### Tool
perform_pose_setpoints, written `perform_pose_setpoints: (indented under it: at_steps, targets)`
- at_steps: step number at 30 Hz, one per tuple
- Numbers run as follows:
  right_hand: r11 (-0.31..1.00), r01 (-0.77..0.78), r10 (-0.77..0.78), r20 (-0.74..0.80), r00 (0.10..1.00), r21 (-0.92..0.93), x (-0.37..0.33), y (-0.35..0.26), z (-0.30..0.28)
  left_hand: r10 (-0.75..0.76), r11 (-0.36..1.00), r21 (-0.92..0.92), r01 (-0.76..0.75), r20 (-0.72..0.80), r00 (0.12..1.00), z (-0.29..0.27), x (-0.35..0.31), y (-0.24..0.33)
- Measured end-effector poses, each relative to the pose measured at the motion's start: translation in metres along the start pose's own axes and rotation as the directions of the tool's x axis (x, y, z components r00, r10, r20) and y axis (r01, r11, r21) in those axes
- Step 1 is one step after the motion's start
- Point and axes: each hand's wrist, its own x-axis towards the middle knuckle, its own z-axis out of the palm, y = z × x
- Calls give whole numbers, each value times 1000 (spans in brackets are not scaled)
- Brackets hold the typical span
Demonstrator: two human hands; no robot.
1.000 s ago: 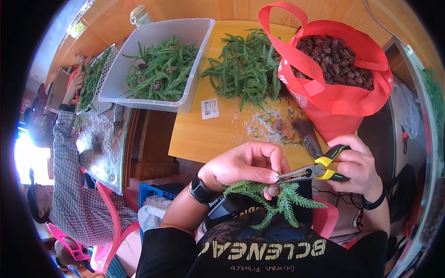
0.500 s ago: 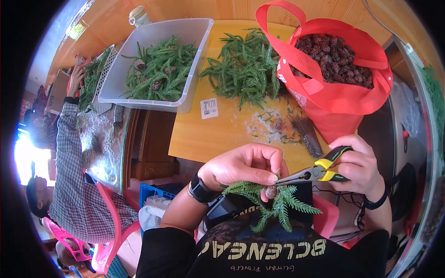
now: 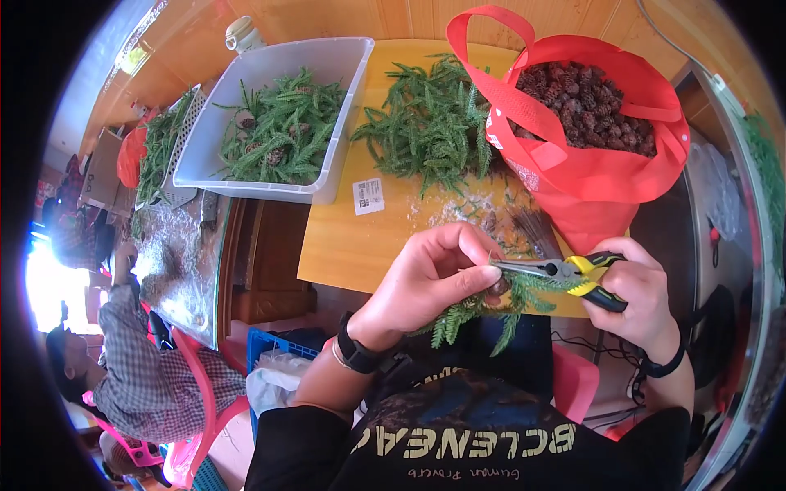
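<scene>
My left hand (image 3: 438, 274) pinches a green artificial pine sprig (image 3: 471, 315) near its stem, with the thumb against the fingers. A small brown pine cone (image 3: 498, 286) sits among its needles, partly covered by my fingers. My right hand (image 3: 643, 299) is wrapped round the yellow-and-black handles of needle-nose pliers (image 3: 565, 272). Their jaws reach left to my left fingertips, just above the cone. Whatever lies at the jaw tips is too small to make out. Both hands are over the table's near edge, in front of my chest.
On the yellow table (image 3: 336, 254) lie a heap of pine sprigs (image 3: 426, 123), a white label (image 3: 368, 196) and dark thin stems (image 3: 534, 233). A red bag (image 3: 589, 188) holds pine cones. A clear bin (image 3: 327, 176) holds sprigs with cones. A co-worker (image 3: 164, 376) sits at left.
Both hands, with the sprig and pliers, have moved up and away from my chest toward the table. The sprig has swung round. The co-worker's hand has drawn back from the greenery tray.
</scene>
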Motion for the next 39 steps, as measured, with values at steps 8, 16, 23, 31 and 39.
perform_pose_setpoints:
  at_steps: [8,16,23,31,39]
  targets:
    - [997,-71,71,23,997,12,8,-9,-7,163,982,111,-151,-103,981,4,3,-2]
    - [988,39,-23,108,994,-152,37,-13,-31,278,911,335,-241,-65,959,-3,10,1]
    - [968,-72,66,-31,997,-242,35,-30,-13,509,759,563,-327,-199,838,1,18,-4]
    - [944,-310,276,-244,930,-114,30,-44,28,842,-14,969,-248,145,520,0,37,-1]
    - [830,-505,522,-10,853,236,6,-38,37,808,62,972,-226,84,583,-15,32,-4]
